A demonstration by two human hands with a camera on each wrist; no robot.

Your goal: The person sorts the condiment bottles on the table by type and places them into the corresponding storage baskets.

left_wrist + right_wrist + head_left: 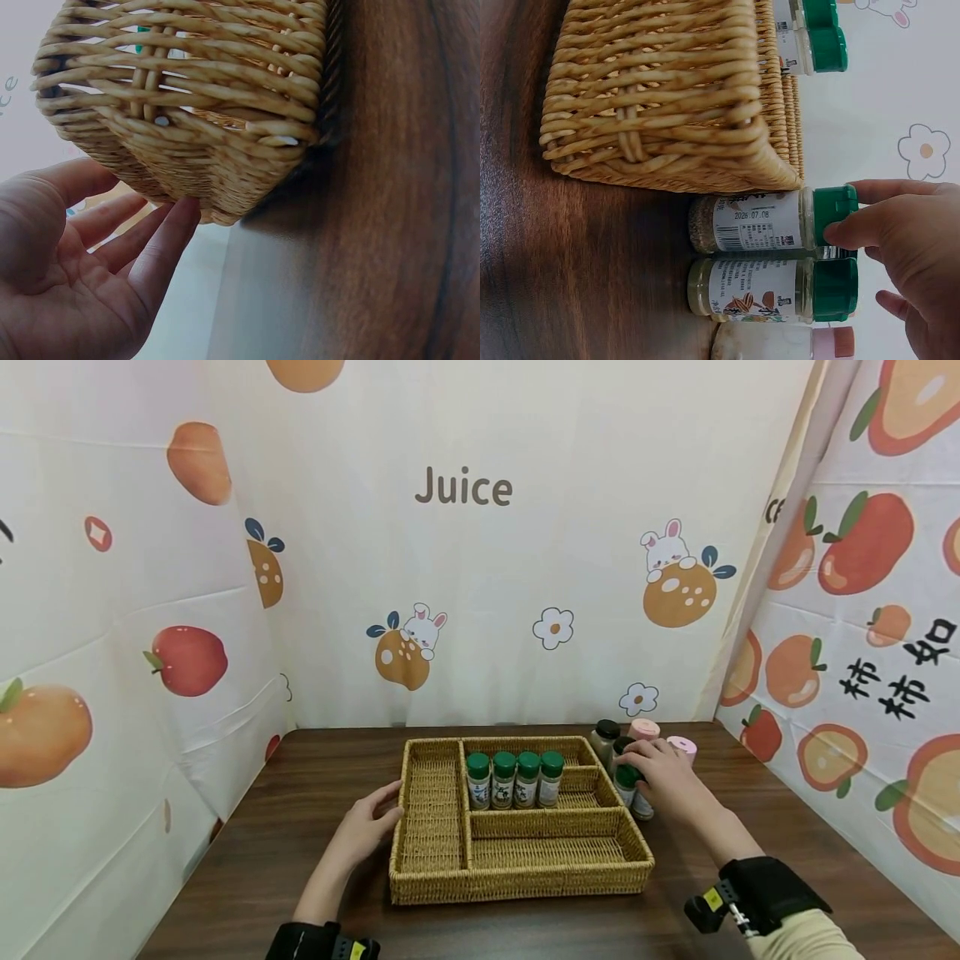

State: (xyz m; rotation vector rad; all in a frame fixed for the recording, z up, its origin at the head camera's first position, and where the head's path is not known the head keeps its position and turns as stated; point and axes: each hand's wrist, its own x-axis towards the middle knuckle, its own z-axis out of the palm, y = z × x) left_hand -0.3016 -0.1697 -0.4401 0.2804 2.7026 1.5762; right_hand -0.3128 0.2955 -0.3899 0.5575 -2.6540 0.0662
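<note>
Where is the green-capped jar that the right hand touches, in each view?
Head: jar just right of the basket, half hidden under the right hand.
Left wrist: not in view.
Right wrist: jar lying sideways in frame, mid-picture, against the basket.
Shared landmark: the basket.

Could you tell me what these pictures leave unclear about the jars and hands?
- Head view: right hand covers the jars beside the basket; count unclear.
- Right wrist view: bottom edge cuts the pink-capped jar.
- Left wrist view: basket wall hides the contents; left hand partly cropped.
</note>
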